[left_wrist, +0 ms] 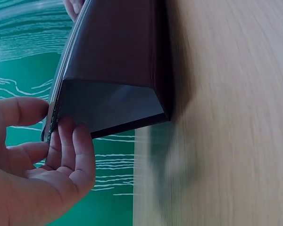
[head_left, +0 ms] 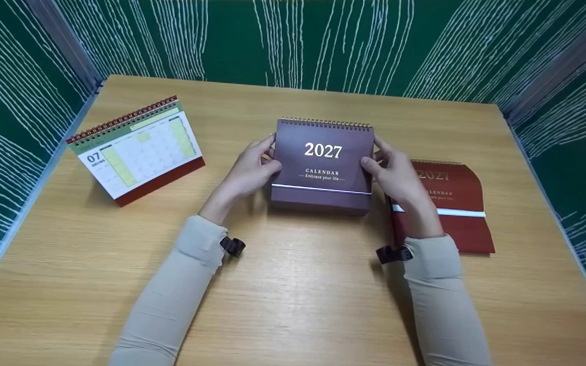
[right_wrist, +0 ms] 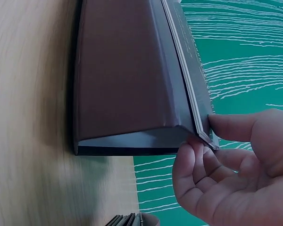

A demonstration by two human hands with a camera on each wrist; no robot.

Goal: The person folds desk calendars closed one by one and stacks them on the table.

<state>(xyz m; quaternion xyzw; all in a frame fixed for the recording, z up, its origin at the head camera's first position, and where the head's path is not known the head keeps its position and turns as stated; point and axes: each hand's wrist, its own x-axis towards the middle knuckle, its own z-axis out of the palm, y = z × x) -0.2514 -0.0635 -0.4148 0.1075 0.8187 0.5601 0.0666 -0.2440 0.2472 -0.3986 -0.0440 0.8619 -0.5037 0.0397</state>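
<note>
A dark maroon 2027 desk calendar (head_left: 322, 157) stands propped up in the middle of the table, its wire binding along the top. My left hand (head_left: 253, 170) pinches its left edge, thumb on the front and fingers behind. On the opposite edge my right hand (head_left: 396, 173) grips it the same way. In the left wrist view, the left hand (left_wrist: 52, 160) reaches into the open side of the calendar's folded stand (left_wrist: 118, 42). The right wrist view has the right hand (right_wrist: 231, 165) holding the page stack and panel at the other open side.
At the left stands another desk calendar (head_left: 143, 147), tilted, open to a page marked 07. A red 2027 calendar (head_left: 456, 231) with a white band lies at the right, partly hidden behind the right forearm. Green walls with white streaks border the wooden table (head_left: 293, 305).
</note>
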